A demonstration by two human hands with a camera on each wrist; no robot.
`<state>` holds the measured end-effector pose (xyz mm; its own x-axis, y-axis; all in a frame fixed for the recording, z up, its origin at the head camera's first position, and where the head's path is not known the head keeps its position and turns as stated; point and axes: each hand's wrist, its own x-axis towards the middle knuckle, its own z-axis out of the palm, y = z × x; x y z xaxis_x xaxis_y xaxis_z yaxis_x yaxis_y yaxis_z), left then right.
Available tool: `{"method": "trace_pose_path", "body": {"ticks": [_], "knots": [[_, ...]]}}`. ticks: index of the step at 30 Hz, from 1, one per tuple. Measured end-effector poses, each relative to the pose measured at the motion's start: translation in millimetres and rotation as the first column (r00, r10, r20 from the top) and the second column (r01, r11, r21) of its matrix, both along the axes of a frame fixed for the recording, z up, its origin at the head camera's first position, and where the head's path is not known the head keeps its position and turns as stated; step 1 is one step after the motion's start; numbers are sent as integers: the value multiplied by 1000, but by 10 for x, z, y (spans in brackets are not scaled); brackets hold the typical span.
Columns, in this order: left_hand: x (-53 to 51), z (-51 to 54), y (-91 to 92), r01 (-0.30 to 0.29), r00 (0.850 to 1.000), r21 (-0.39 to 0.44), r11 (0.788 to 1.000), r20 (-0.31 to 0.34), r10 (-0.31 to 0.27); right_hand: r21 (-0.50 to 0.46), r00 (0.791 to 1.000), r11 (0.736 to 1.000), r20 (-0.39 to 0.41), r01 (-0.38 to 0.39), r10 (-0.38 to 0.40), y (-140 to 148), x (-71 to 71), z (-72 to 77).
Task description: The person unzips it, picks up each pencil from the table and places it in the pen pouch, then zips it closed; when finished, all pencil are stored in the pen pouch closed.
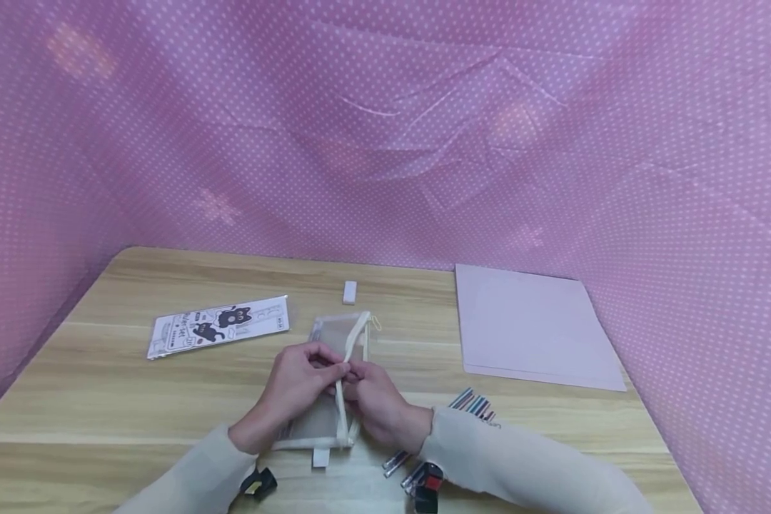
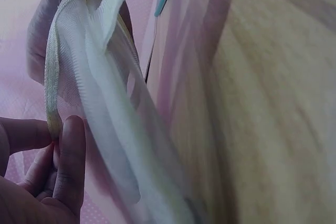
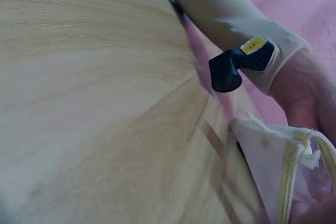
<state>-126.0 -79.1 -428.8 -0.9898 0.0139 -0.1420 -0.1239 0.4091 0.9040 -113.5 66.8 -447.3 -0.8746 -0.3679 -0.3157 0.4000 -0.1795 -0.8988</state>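
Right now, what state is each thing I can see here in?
Mesh pouch: open, its zip edges apart.
Left hand: fingers pinching the pouch's edge.
Right hand: holding the pouch, fingers partly hidden.
Ruler packet: lying flat; sealed or not, can't tell.
White block: lying apart from the pouch.
Small white piece: partly showing beyond the pouch's near end.
Pens: lying down, partly hidden.
Pale sheet: lying flat.

"Ruler-set" on white packet (image 1: 220, 327)
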Motion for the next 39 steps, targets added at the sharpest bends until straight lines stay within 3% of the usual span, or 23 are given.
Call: {"method": "trace_pose_path", "body": {"ticks": [7,14,18,24,28,31,33,36,38,39], "knots": [[-19,-8,-19,2,1000,45,999,-6,-2,102,998,995,-59,8,-2,126,-42,35],[-15,18,-27,5,1000,58,998,-14,-4,193,985,981,-172,4,30,456,-154,272],[-7,14,-21,-2,1000,75,997,-9,2,249,968,968,-234,-32,92,722,-243,411],[6,15,-8,-8,1000,55,998,6,8,369,914,929,-376,-1,151,1128,-339,458],[2,19,-11,-8,1000,37,999,3,8,493,843,870,-479,28,245,1354,-379,446],[0,15,-19,-3,1000,37,999,-7,3,622,757,783,-513,4,404,1474,-381,414],[-3,17,-21,-2,1000,40,999,-11,3,716,675,698,-504,-22,538,1529,-367,381],[-11,14,-22,-1,1000,48,999,-8,1,826,545,556,-424,-94,723,1571,-328,320],[-12,17,-26,-2,1000,47,999,-5,2,877,483,460,-344,-141,805,1578,-289,281],[-9,22,-31,-3,1000,43,999,-6,3,890,464,422,-305,-172,832,1576,-267,268]]}}
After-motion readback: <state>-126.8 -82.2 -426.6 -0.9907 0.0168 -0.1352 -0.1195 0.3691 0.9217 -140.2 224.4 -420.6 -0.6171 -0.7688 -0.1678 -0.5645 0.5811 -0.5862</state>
